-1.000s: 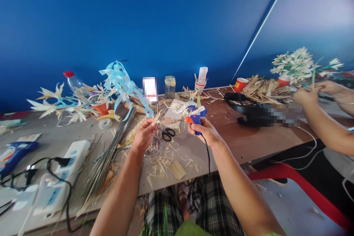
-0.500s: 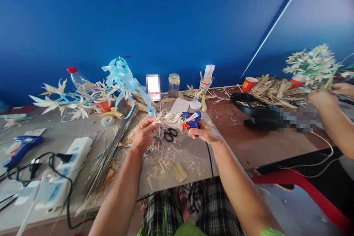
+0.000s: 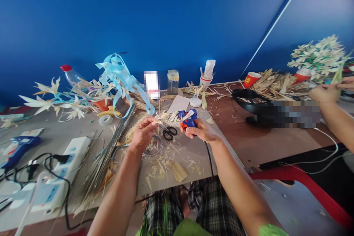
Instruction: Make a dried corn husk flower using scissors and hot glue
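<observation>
My left hand (image 3: 145, 132) is closed in a pinch on a pale dried husk piece (image 3: 158, 119), most of it hidden by the fingers or blending with the scraps behind. Wrapped around a blue glue gun (image 3: 188, 118) with an orange trigger, my right hand (image 3: 203, 131) keeps it level, its front toward the left hand. The nozzle is hard to make out among pale husk shreds. Black-handled scissors (image 3: 169, 133) lie on the table just below and between both hands. A coil of wire (image 3: 159, 146) rests beside my left wrist, with husk scraps (image 3: 179, 172) nearer me.
At left are a bundle of thin wires (image 3: 110, 147), a power strip (image 3: 65, 173), a second glue gun (image 3: 20, 147) and husk flowers with blue ribbon (image 3: 117, 73). A jar (image 3: 173, 82) and cup (image 3: 206, 81) stand behind. Another person's hands (image 3: 326, 92) work at right.
The view has shifted slightly. My left hand still pinches the husk piece, and the glue gun stays in my right hand. The other person's hands at right have moved a little.
</observation>
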`<state>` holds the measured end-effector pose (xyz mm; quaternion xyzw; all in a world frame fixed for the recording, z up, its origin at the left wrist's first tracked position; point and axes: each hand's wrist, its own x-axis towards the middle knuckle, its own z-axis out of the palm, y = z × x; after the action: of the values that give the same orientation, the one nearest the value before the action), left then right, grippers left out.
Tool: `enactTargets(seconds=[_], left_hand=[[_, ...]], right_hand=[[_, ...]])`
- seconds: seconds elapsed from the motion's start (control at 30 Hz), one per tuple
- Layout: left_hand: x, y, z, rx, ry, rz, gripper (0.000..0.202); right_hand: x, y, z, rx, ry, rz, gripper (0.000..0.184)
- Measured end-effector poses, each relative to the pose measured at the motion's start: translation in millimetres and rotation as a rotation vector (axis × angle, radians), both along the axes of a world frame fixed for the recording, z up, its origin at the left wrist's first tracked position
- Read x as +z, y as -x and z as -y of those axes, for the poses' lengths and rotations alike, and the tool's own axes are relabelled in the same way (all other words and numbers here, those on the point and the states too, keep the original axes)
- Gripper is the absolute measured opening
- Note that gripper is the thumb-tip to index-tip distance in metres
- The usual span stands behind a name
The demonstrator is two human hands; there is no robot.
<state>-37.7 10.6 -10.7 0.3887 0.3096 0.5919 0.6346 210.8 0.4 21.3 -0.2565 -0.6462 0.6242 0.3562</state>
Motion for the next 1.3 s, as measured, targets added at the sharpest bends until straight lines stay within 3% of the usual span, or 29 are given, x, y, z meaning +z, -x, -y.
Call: enactTargets(seconds=[0.83, 1.07, 1.3], left_hand=[[2.6, -0.6, 0.1, 0.041, 0.033, -0.058, 0.017], [2.8, -0.1, 0.6, 0.038, 0.021, -0.056, 0.018], [6.0, -1.2, 1.4, 0.036, 0.025, -0.023, 0.018]], right_hand=[[6.5, 2.3, 2.4, -0.021, -0.073, 0.163, 0.033], [0.9, -0.7, -0.3, -0.07, -0.108, 0.163, 0.032], [0.9, 0.3, 1.0, -0.021, -0.095, 0.166, 0.034]])
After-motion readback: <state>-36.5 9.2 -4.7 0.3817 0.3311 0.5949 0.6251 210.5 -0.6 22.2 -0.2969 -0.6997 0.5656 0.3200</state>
